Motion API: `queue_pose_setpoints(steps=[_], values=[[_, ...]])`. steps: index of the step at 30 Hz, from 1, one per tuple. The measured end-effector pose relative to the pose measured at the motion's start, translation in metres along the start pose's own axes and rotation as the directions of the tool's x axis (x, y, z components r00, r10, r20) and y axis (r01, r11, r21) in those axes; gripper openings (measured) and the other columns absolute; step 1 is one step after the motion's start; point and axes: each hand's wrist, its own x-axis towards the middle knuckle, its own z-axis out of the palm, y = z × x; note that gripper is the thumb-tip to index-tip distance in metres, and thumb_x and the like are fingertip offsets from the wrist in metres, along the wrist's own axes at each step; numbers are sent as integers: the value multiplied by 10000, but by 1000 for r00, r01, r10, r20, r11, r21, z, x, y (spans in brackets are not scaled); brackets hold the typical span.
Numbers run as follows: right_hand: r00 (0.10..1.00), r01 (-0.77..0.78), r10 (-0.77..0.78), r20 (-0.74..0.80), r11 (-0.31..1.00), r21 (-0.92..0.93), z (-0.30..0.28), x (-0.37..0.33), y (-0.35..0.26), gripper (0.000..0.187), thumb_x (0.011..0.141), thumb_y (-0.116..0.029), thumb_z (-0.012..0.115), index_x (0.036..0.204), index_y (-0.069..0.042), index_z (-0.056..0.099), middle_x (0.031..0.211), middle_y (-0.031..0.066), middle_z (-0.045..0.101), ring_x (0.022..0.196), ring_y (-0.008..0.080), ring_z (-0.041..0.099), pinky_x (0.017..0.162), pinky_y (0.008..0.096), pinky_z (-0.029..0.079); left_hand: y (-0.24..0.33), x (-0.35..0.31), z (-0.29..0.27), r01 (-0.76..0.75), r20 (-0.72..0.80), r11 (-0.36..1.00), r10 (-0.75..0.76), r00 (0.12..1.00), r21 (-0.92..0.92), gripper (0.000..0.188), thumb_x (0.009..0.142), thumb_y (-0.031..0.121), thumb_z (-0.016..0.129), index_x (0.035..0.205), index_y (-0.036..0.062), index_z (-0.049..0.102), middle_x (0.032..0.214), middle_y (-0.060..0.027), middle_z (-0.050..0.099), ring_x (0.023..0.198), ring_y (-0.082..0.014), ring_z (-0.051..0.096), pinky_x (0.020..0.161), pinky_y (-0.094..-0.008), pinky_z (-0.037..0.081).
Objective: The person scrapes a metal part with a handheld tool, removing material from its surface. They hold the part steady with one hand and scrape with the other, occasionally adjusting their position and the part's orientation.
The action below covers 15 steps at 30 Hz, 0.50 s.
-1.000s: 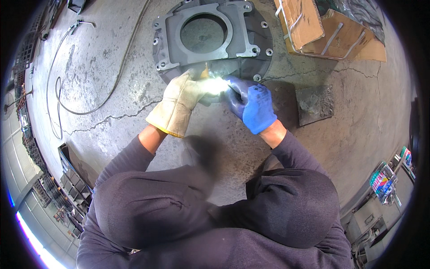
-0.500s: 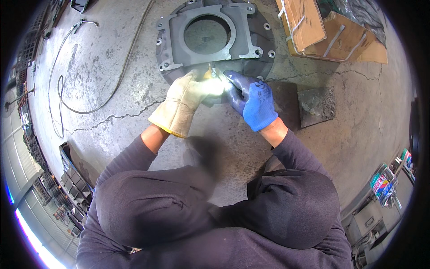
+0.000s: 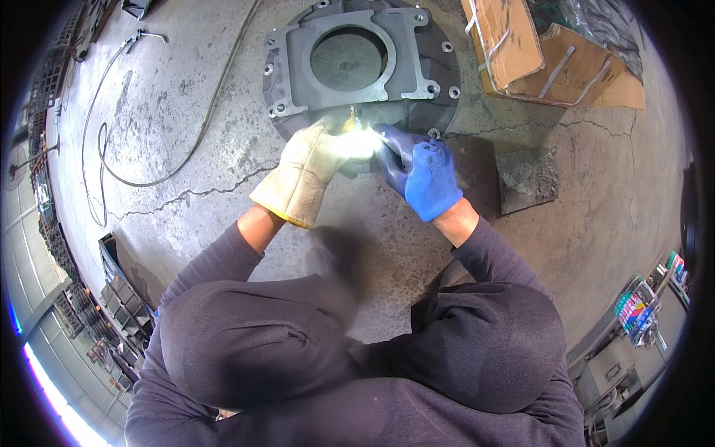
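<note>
A large round grey metal casting (image 3: 410, 71) with a big circular hole lies on the floor ahead of me. At its near edge my two hands meet, chest to chest with a bright white glare between them. My left hand (image 3: 305, 160), in a cream leather work glove with a yellow cuff edge, is closed, its fingertips lost in the glare. Opposite it, my right hand (image 3: 428, 167) wears a blue coated glove, thumb and fingers pinched together toward the light. A small yellowish tip (image 3: 351, 117) pokes up beside the left fingers. Whatever the hands hold is washed out.
A dark flat plate (image 3: 527, 179) rests on the cracked concrete to the right. Beyond it stands an open cardboard box (image 3: 566, 71) with straps. An air blow gun (image 3: 134, 41) and its looping hose (image 3: 153, 183) lie at the left. A metal rack (image 3: 123, 302) stands at lower left.
Both hands stay together at the casting's near edge, barely shifted. The casting and surroundings sit slightly lower and farther right in the picture. The glare has grown a little toward the right fingers.
</note>
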Motion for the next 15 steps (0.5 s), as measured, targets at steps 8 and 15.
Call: queue_pose_setpoints(steps=[8, 15], values=[[996, 65, -64, -68, 998, 10, -12, -6, -5, 262, 932, -178, 781, 1185, -113, 784, 902, 162, 750, 776, 368, 732, 681, 459, 569, -3, 0, 4, 196, -9, 979, -197, 980, -51, 231, 1024, 276, 710, 1203, 139, 757, 911, -87, 718, 682, -199, 746, 628, -308, 581], [994, 79, -80, -81, 997, -11, -8, -2, -2, 336, 922, -243, 770, 1245, -150, 768, 852, 145, 745, 707, 354, 699, 672, 463, 545, 8, -5, 5, -249, 35, 945, 247, 968, 213, 198, 1016, 169, 641, 1172, 114, 749, 910, -68, 726, 672, -157, 733, 624, -308, 601]])
